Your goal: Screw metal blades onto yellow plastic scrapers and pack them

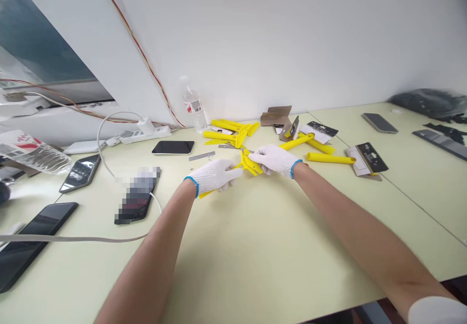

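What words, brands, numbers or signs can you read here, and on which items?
None reads clearly.
Upright bottle: red marks and a code-like patch on its label, too small.
Clear ribbed plastic at far left: red print, blurred.
Black-and-white card at right: pale print, too small.
Phone with the pixelated screen: unreadable.
Held yellow tool: no print I can make out.
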`<state>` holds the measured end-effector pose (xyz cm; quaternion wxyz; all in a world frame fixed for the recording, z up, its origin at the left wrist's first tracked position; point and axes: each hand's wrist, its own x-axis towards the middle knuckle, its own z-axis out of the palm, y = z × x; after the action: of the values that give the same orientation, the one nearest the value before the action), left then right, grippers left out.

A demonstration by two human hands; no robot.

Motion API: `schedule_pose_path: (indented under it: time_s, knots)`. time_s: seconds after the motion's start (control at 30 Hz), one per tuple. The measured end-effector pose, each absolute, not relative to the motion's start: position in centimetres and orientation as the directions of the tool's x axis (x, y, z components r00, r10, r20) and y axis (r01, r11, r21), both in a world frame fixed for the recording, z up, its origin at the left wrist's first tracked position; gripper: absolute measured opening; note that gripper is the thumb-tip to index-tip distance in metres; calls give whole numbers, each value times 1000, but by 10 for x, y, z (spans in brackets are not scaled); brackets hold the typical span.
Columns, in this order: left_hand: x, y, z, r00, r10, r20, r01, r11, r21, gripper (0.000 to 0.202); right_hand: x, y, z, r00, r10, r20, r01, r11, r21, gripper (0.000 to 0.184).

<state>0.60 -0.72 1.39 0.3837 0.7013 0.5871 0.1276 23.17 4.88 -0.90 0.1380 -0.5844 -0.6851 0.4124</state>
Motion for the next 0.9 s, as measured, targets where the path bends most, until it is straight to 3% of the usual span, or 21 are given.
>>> schedule_pose_path:
  time_s: [0.33, 0.5, 0.7, 0.9]
  knots:
    - [7, -9, 16, 352, 880, -320, 721, -36, 692, 35, 231, 43, 1, -294, 923, -249, 747, 59, -662, 49]
    - [4, -5, 11, 369, 869, -329, 702, -29, 711, 37, 229, 43, 3, -291, 923, -252, 844, 124, -521, 52]
    - [0, 1, 1, 374, 867, -330, 697, -28, 717, 42, 226, 41, 9, -326, 933, -153, 896, 253, -365, 61]
    - [1, -3, 11, 332, 885, -328, 698, 4, 716, 38, 231, 39, 18, -331, 896, -297, 906, 215, -365, 56]
